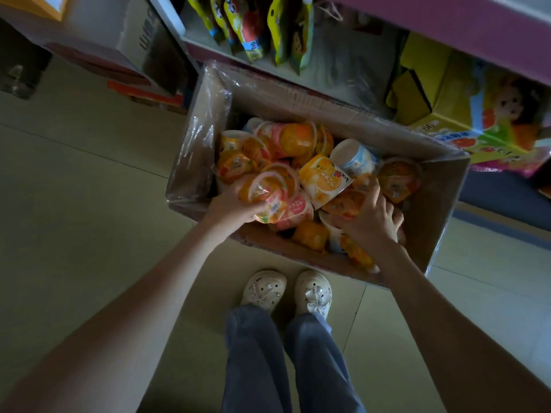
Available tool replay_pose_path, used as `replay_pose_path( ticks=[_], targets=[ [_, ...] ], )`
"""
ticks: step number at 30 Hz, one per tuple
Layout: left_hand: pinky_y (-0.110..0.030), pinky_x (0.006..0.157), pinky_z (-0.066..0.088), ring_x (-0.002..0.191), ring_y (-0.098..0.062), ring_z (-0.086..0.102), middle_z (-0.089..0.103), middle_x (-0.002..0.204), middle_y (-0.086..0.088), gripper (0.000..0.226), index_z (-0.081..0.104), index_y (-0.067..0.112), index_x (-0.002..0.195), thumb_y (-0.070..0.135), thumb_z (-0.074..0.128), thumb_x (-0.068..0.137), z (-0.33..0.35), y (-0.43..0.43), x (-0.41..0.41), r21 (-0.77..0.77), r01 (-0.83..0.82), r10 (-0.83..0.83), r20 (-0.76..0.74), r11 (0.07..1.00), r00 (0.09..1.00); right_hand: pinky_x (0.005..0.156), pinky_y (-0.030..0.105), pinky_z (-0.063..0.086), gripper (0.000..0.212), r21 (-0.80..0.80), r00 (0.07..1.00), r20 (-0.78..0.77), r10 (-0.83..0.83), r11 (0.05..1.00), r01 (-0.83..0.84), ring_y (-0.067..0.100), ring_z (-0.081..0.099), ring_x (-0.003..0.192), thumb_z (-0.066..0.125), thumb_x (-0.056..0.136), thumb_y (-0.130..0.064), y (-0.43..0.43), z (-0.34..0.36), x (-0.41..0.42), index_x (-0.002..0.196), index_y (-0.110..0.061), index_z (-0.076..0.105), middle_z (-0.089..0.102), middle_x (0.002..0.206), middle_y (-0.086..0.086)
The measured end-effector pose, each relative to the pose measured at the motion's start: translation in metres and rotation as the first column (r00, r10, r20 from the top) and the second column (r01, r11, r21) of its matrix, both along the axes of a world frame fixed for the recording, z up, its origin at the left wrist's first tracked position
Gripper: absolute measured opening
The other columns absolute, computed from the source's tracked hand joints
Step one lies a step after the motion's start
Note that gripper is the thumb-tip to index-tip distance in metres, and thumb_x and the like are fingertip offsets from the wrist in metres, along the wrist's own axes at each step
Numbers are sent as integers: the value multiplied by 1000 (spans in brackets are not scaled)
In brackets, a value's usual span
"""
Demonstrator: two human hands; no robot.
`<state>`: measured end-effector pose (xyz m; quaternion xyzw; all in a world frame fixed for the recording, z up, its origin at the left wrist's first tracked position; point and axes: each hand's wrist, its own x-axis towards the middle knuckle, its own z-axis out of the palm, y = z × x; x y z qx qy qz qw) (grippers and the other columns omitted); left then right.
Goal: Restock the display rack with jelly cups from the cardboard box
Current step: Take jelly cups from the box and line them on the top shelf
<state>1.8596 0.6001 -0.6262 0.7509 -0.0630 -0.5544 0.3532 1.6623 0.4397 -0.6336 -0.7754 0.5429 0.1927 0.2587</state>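
While cardboard box (196,150) stands open on floor at 6 o'clock of display rack (328,76), both hands reach in over near wall.
- left hand (235,208): at box's 8 o'clock; fingers curled close round orange jelly cup (267,193), foil lid facing camera; cup touches neighbours.
- heap of jelly cups (322,174): loose, tilted all ways; orange, pink, one blue-white; fills box centre.
- right hand (372,217): at box's 4 o'clock; palm down, fingers spread wide, resting on heap.
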Motion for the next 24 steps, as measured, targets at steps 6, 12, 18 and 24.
replay_pose_path(
  ticks=[6, 12, 18, 24],
  targets=[
    [-28, 80, 53, 111, -18, 59, 58, 123, 3, 52, 51, 37, 120, 9, 72, 81, 0, -9, 7, 5, -96, 94, -256, 995, 962, 108, 47, 27, 113, -3, 997, -46, -60, 998, 60, 37, 29, 130, 76, 62, -62, -2, -5, 6, 141, -4, 20, 30, 139, 20],
    [-39, 83, 57, 107, -25, 62, 59, 123, -4, 45, 50, 32, 120, 10, 67, 85, 56, -13, -4, 18, -146, 140, -418, 989, 897, 103, 46, 34, 102, 17, 980, 119, -158, 988, 157, 37, 28, 127, 80, 66, -46, -2, 66, -2, 140, -4, 23, 28, 134, 18],
    [-46, 84, 56, 100, -35, 67, 61, 119, -16, 52, 44, 25, 125, 23, 70, 80, 192, -32, -11, -88, -219, 143, -520, 972, 842, 96, 33, 42, 82, 239, 861, 415, -295, 948, 210, 22, 43, 121, 83, 63, -38, -15, 209, -1, 129, -26, 36, 38, 132, 4],
    [-55, 96, 47, 108, -46, 60, 66, 113, -19, 50, 49, 12, 126, 23, 63, 79, 340, -35, -4, -201, -385, 190, -615, 901, 765, 66, 46, 60, 52, 600, 618, 595, -514, 796, 84, 23, 61, 107, 81, 70, -18, -15, 363, 1, 103, -37, 46, 52, 113, -10]
  ],
)
